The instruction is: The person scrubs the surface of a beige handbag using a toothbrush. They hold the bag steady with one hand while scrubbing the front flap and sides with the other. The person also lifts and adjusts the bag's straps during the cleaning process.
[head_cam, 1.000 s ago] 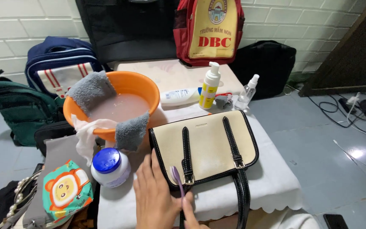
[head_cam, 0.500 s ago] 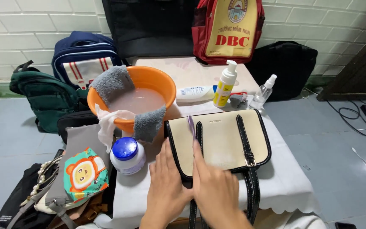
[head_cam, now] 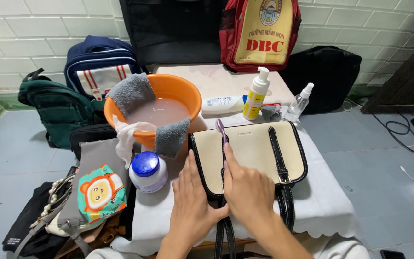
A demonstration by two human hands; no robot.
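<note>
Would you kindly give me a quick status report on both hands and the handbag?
Left hand flat on cream handbag. Right hand runs purple toothbrush along the strap. Orange basin and white jar close alongside.

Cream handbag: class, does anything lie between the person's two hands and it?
Nothing visible does. The left hand rests on the near edge of the cream handbag, and the right hand lies flat on its front, holding a small purple brush against the black strap.

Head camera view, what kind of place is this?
Probably a home bag-cleaning corner: a cloth-covered table bears a cream handbag and an orange basin of cloudy water, with backpacks along a white tiled wall.
</note>
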